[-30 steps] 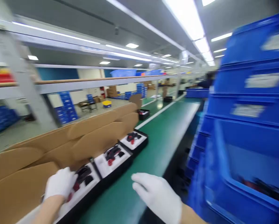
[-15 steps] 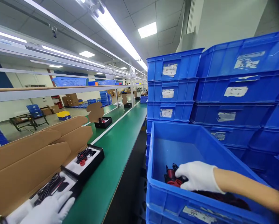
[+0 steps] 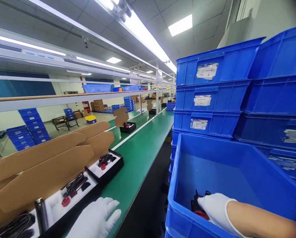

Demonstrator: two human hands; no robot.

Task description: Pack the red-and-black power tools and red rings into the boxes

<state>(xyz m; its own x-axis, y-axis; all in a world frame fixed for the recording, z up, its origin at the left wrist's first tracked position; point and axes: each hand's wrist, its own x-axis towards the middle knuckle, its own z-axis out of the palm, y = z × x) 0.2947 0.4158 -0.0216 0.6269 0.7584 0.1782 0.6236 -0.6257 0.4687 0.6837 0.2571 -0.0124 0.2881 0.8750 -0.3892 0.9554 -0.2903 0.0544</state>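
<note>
My right hand, in a white glove, reaches down into the open blue bin. Its fingers are closed around a black-and-red part, mostly hidden behind the glove. My left hand, also gloved, hovers with fingers apart over the near edge of the green belt, holding nothing. Beside it is an open black box with white foam, a coiled black cable and a red ring. Another open box behind it holds a cable and a red ring.
Brown cardboard lids stand raised along the boxes' left side. The green conveyor belt runs away ahead, with another open box farther along. Stacked blue bins rise at the right. A shelf spans above the belt.
The view has turned left. My left hand has moved off the box to the belt side, uncovering a red ring. My right hand stays in the bin at the black-and-red part.
</note>
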